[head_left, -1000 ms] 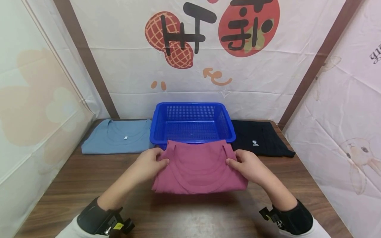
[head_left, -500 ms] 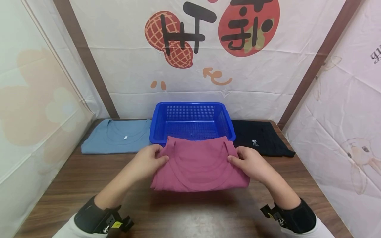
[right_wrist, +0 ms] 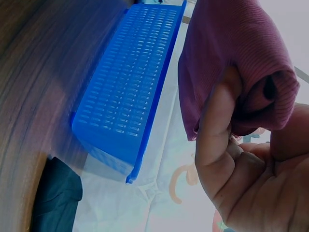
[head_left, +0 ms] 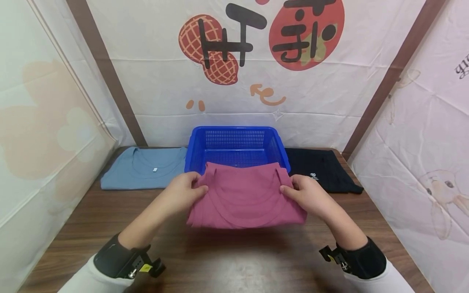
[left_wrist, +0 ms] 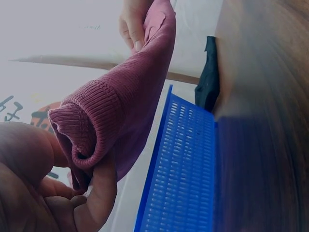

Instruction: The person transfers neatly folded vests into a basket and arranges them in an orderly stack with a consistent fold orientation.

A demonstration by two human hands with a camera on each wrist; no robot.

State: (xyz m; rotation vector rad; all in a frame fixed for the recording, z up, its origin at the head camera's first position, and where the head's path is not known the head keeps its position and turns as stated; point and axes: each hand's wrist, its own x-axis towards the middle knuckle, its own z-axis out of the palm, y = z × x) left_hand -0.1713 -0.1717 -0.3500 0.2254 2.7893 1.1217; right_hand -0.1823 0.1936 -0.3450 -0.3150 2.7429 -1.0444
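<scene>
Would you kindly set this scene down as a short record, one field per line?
Held: pink shirt, folded, above the table
Left hand: grips its left edge
Right hand: grips its right edge
Beyond it: blue basket, standing on the table, its near side hidden in the head view
Left of the basket: blue shirt, folded flat
Right of the basket: black garment, folded flat

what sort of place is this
Probably a small booth set up for tabletop work: printed white cloth hangs behind and on both sides of a wooden table, a blue basket stands on it, and a folded pink shirt is held above the table.
</scene>
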